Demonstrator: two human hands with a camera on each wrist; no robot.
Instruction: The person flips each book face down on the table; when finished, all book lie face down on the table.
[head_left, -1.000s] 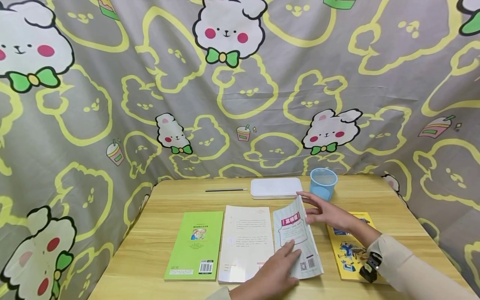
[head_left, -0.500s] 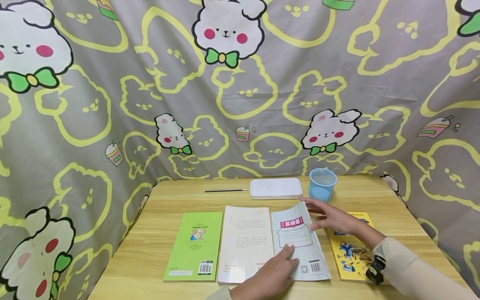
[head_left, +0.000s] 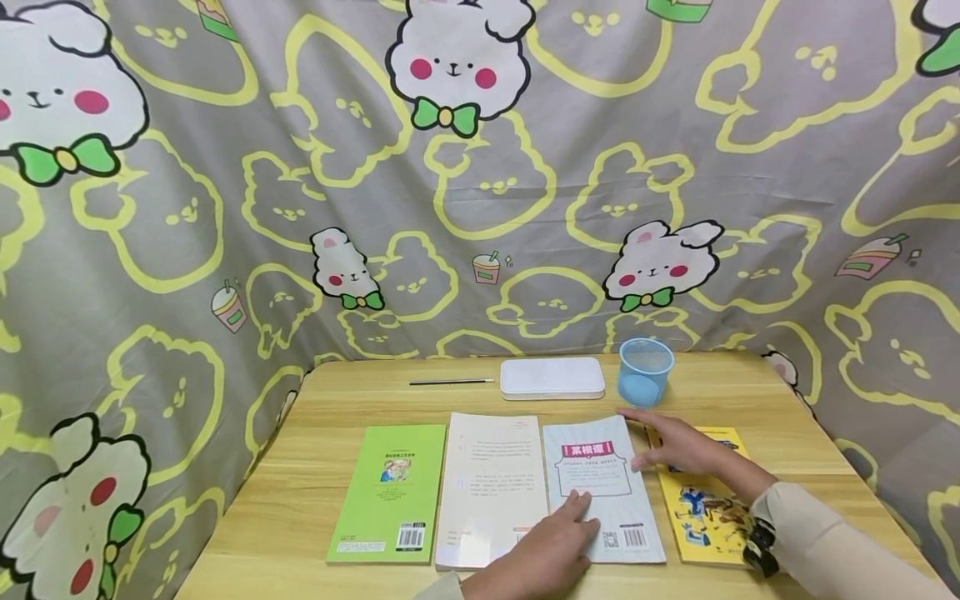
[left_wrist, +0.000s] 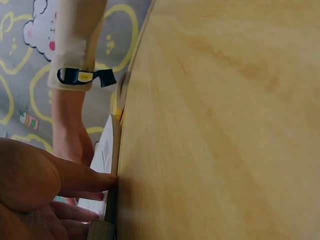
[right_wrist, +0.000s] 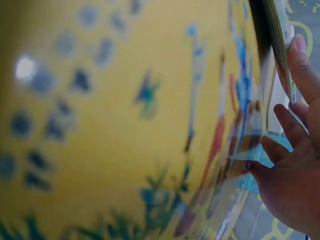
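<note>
A pale blue paperback book [head_left: 588, 462] with a pink title label lies flat on the table, third from the left in a row of books. My left hand [head_left: 551, 537] rests on its lower left part, fingers laid over the cover. In the left wrist view the left thumb [left_wrist: 90, 179] is at the book's near edge. My right hand [head_left: 678, 446] is at the book's upper right edge, its index fingertip by the top corner and its thumb lower along the side. The right wrist view shows that hand's fingers [right_wrist: 290, 125] spread loosely beside the edge.
Left of it lie a white book [head_left: 491, 475] and a green book [head_left: 393, 492]. A yellow book [head_left: 705, 500] lies under the right forearm. Behind stand a pencil [head_left: 452, 382], a white case [head_left: 551, 377] and a blue mesh cup [head_left: 645, 372]. A patterned curtain [head_left: 480, 192] surrounds the table [head_left: 262, 508].
The pale blue book's raised right side has come down flat onto the table. My right hand has moved down and right with its edge; my left hand has stayed on the book.
</note>
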